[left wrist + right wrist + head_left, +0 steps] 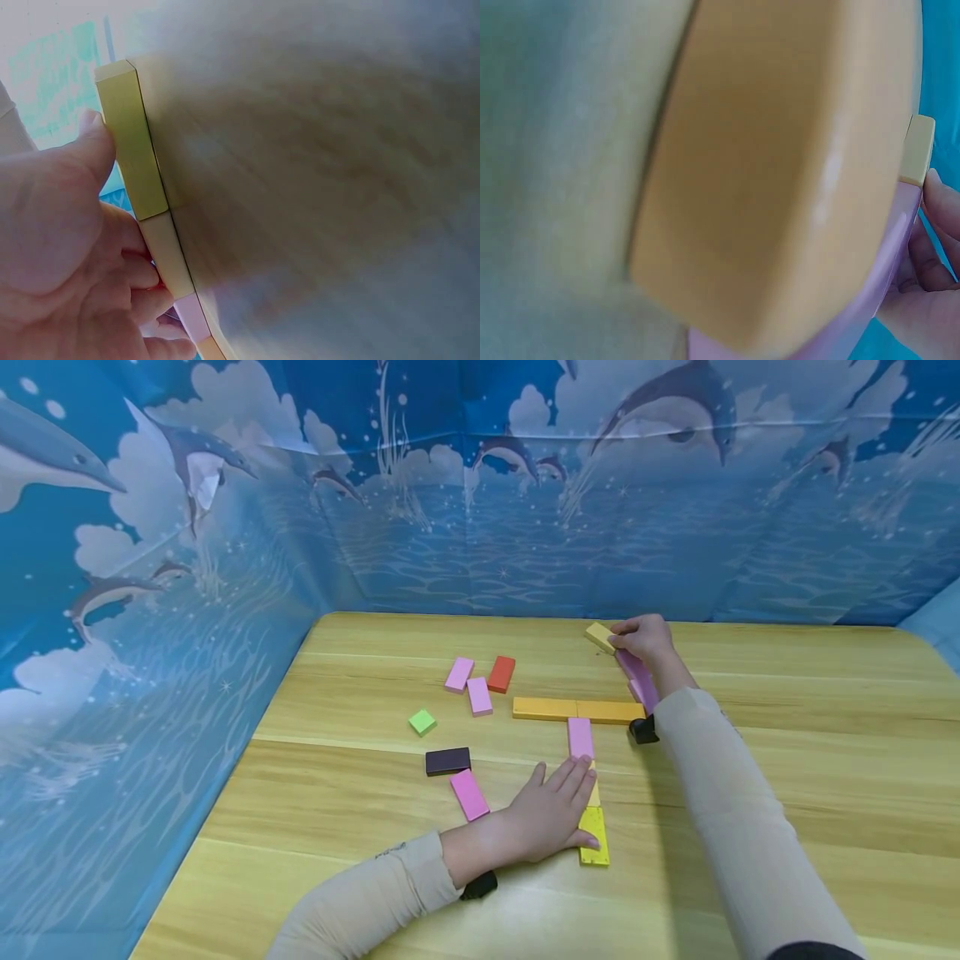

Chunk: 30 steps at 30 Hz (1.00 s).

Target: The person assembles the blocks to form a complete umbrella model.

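Head view — left fingers [572, 779] extended against a pink block [580, 737]; right fingers [627, 626] touching a cream block [598, 636] — grip unclear.

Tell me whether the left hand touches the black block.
Apart: the head view shows bare table between the left hand and the black block.

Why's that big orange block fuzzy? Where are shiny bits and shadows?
Right wrist view: the orange block is blurry, probably too close, with a pale glare streak; left wrist: the tabletop looks blurry and hazy; head: a soft shadow lies beside the right sleeve.
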Available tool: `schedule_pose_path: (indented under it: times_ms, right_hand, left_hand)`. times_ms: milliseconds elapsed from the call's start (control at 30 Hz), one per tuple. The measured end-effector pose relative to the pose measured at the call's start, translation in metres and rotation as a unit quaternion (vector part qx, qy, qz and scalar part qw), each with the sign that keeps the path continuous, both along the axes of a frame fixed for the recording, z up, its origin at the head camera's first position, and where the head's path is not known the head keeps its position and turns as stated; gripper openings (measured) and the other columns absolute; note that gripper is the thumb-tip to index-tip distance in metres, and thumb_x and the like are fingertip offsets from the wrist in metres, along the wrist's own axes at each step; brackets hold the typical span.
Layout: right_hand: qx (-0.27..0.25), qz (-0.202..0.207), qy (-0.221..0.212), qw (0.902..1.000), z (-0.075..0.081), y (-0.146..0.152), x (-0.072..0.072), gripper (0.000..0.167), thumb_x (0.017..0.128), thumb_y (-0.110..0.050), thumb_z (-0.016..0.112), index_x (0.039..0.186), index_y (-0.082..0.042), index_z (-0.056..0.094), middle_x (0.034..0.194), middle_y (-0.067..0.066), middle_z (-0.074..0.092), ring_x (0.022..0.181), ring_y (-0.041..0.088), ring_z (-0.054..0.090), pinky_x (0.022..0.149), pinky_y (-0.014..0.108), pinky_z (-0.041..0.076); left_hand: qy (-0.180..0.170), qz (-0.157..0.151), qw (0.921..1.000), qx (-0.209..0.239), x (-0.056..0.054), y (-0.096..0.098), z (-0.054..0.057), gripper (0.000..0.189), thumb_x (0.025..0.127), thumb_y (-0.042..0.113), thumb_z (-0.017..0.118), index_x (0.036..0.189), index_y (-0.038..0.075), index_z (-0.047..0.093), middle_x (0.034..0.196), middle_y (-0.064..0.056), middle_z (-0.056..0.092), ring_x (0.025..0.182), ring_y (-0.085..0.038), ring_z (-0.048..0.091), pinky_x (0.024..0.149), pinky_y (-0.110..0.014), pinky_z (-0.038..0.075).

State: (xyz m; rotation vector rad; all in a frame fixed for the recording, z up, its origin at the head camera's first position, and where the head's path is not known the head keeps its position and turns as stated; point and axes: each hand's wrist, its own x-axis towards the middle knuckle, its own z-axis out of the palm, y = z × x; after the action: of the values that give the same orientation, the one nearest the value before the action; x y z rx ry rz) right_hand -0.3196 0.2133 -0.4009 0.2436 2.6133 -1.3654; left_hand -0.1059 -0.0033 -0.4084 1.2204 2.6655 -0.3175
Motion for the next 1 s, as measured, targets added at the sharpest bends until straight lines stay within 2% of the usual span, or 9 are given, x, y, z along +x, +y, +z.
schedule_pose_path:
  times_ms: [367, 500, 600, 700, 867, 1000]
  right_hand:
    - [-0.007, -0.004, -0.007, 0.9999, -0.002, 0.001, -0.001, 0.037, 0.093, -0.013, 0.057, 0.126, 0.002, 0.056, 0.131, 0.024, 0.045, 0.114, 0.034, 0.046, 0.086, 0.037, 0.044]
    - [-0.018, -0.005, -0.012, 0.9998, -0.002, 0.002, 0.001, 0.039, 0.092, -0.015, 0.058, 0.128, 0.0, 0.055, 0.129, 0.023, 0.046, 0.109, 0.031, 0.048, 0.081, 0.033, 0.046]
    - [-0.046, -0.005, -0.014, 0.9988, 0.001, 0.005, 0.005, 0.042, 0.093, -0.017, 0.057, 0.132, -0.002, 0.052, 0.126, 0.02, 0.047, 0.104, 0.027, 0.05, 0.077, 0.031, 0.047]
    - [-0.067, 0.004, 0.0, 0.9977, 0.006, 0.008, 0.009, 0.043, 0.095, -0.019, 0.055, 0.134, -0.002, 0.048, 0.126, 0.019, 0.046, 0.105, 0.028, 0.049, 0.081, 0.034, 0.047]
    - [-0.037, 0.045, 0.047, 0.9972, 0.018, 0.013, 0.014, 0.045, 0.096, -0.025, 0.052, 0.134, 0.0, 0.048, 0.132, 0.021, 0.045, 0.117, 0.034, 0.043, 0.094, 0.045, 0.04]
    - [-0.013, 0.074, 0.077, 0.9942, 0.027, 0.015, 0.019, 0.048, 0.096, -0.029, 0.052, 0.133, 0.001, 0.047, 0.131, 0.023, 0.046, 0.118, 0.035, 0.043, 0.097, 0.048, 0.037]
  left_hand:
    - [0.016, -0.007, 0.9998, -0.001, -0.001, -0.001, -0.001, 0.08, 0.092, 0.063, 0.025, 0.149, 0.007, 0.02, 0.155, -0.011, 0.013, 0.141, -0.022, 0.015, 0.107, -0.046, 0.027]
    - [0.018, -0.01, 0.9998, 0.006, -0.003, -0.001, -0.002, 0.081, 0.091, 0.065, 0.026, 0.149, 0.007, 0.022, 0.155, -0.01, 0.014, 0.14, -0.021, 0.017, 0.106, -0.046, 0.028]
    - [0.005, -0.009, 0.9997, 0.023, -0.005, -0.001, -0.002, 0.083, 0.09, 0.066, 0.028, 0.148, 0.008, 0.023, 0.154, -0.01, 0.015, 0.14, -0.021, 0.017, 0.106, -0.046, 0.029]
    - [-0.019, -0.007, 0.9986, 0.05, -0.009, -0.002, 0.0, 0.082, 0.09, 0.065, 0.031, 0.148, 0.007, 0.025, 0.154, -0.009, 0.017, 0.14, -0.02, 0.018, 0.105, -0.046, 0.03]
    - [-0.058, -0.002, 0.9946, 0.086, -0.013, -0.005, 0.006, 0.078, 0.092, 0.061, 0.034, 0.147, 0.007, 0.026, 0.153, -0.008, 0.019, 0.139, -0.019, 0.019, 0.104, -0.045, 0.031]
    - [-0.063, -0.003, 0.993, 0.1, -0.015, -0.007, 0.008, 0.077, 0.092, 0.059, 0.036, 0.148, 0.008, 0.022, 0.154, -0.009, 0.016, 0.14, -0.021, 0.017, 0.105, -0.048, 0.028]
